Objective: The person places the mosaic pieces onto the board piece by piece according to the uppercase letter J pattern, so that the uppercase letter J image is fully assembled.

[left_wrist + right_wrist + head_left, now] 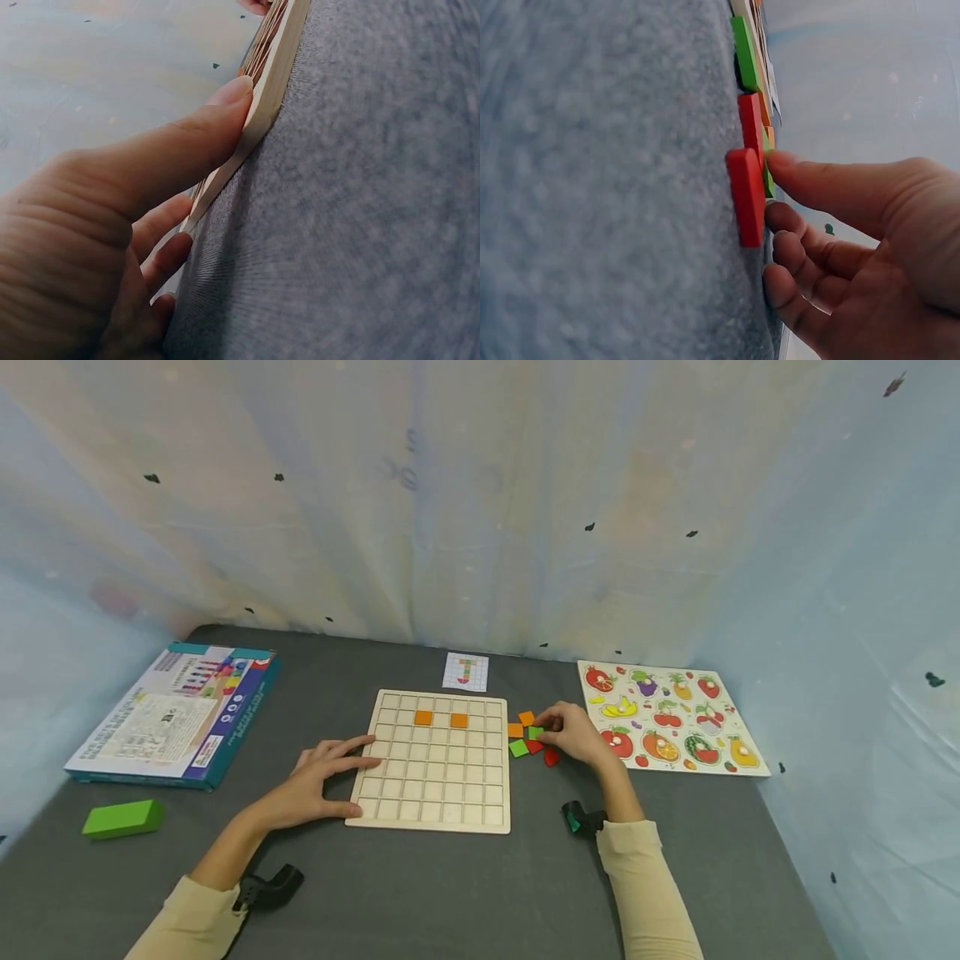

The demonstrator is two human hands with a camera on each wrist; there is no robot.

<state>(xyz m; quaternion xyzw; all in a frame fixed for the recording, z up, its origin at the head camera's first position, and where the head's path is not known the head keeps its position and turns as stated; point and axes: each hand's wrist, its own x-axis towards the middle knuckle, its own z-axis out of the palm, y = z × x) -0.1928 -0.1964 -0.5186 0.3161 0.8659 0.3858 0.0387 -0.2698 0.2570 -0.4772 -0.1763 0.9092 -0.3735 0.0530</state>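
A light wooden grid board (435, 772) lies flat, with two orange square tiles (423, 717) in its upper cells. My left hand (311, 785) rests on the board's left side, fingers spread and thumb at the near corner. In the left wrist view the thumb (202, 124) lies over the board's edge. Right of the board, my right hand (576, 735) pinches a green tile (535, 733) between thumb and fingertips, low over the table. Around it lie two orange tiles (515, 730), another green tile (519, 748) and red pieces (746, 196).
A small card (465, 672) with a coloured grid pattern lies behind the board. To the right is a fruit picture board (678, 718). A flat box (176, 714) and a green block (123, 819) are at the left. Curtains (480, 510) border the dark table.
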